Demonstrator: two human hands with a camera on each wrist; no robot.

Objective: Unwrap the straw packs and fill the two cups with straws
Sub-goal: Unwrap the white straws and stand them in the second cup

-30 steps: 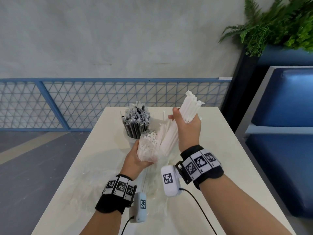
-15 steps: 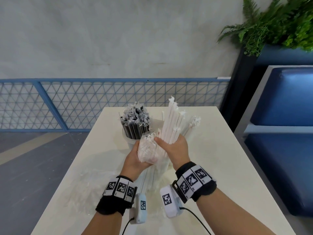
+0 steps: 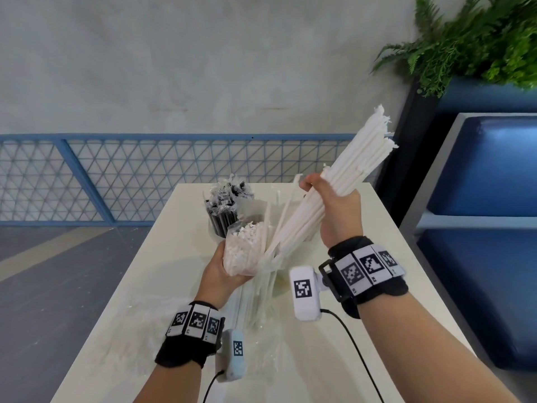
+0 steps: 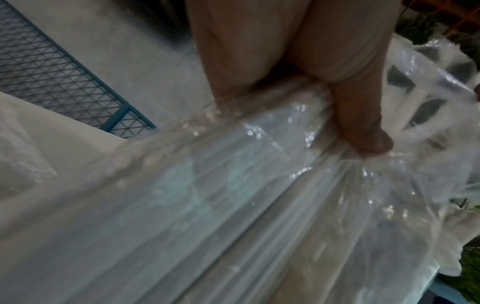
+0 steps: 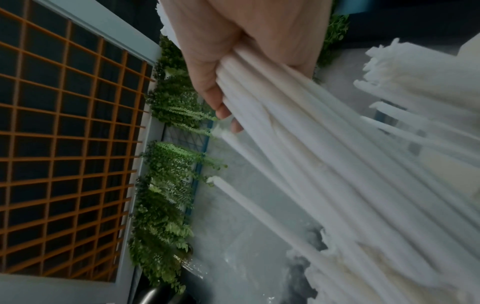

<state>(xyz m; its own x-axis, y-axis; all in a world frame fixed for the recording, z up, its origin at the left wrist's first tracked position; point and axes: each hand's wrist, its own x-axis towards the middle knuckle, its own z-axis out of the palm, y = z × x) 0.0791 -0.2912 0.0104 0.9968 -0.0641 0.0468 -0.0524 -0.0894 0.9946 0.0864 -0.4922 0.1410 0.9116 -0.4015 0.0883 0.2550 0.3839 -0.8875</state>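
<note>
My right hand (image 3: 331,199) grips a thick bundle of white paper-wrapped straws (image 3: 357,158) and holds it raised, slanting up to the right, its lower ends still inside the clear plastic pack (image 3: 244,254). My left hand (image 3: 223,271) grips that pack (image 4: 233,195) from below, with more white straws inside. Behind them a cup (image 3: 213,232) stands packed with black wrapped straws (image 3: 225,205). A second cup is mostly hidden behind the pack. In the right wrist view the fingers (image 5: 221,86) curl round the white straws (image 5: 324,154).
Crumpled clear plastic wrap (image 3: 151,333) lies on the cream table (image 3: 377,330) near my left wrist. A blue mesh railing (image 3: 116,175) runs behind the table. A blue bench (image 3: 494,199) and a planter with ferns (image 3: 479,39) stand to the right.
My right hand has lifted a bundle of white straws up and to the right out of the pack. The left hand still holds the pack in about the same place.
</note>
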